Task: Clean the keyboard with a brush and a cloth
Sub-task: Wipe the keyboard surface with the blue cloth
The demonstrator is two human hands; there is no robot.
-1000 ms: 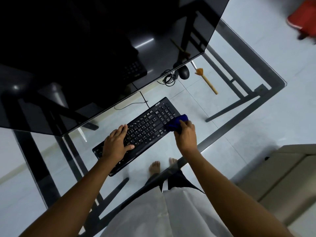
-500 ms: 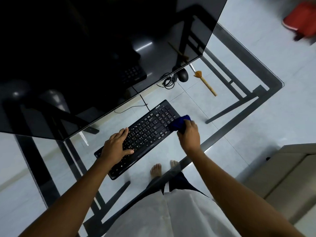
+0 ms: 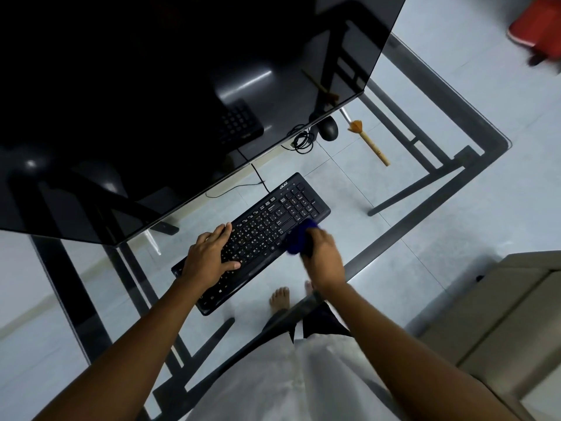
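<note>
Stretching near-left to far-right across the glass desk point(image 3: 409, 221), the keyboard point(image 3: 273, 220) is steadied by the flat left hand point(image 3: 209, 256) on its left half while the right hand point(image 3: 323, 259) clutches a blue cloth point(image 3: 299, 240) just short of the number pad, the brush point(image 3: 368, 144) lying well beyond

Blue cloth point(image 3: 299, 240) on black keyboard point(image 3: 261, 232)

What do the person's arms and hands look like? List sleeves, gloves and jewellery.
The left arm and right arm are bare to the frame edge, no sleeves. The left hand and right hand wear no gloves; no watch, bracelet or ring is visible.
</note>
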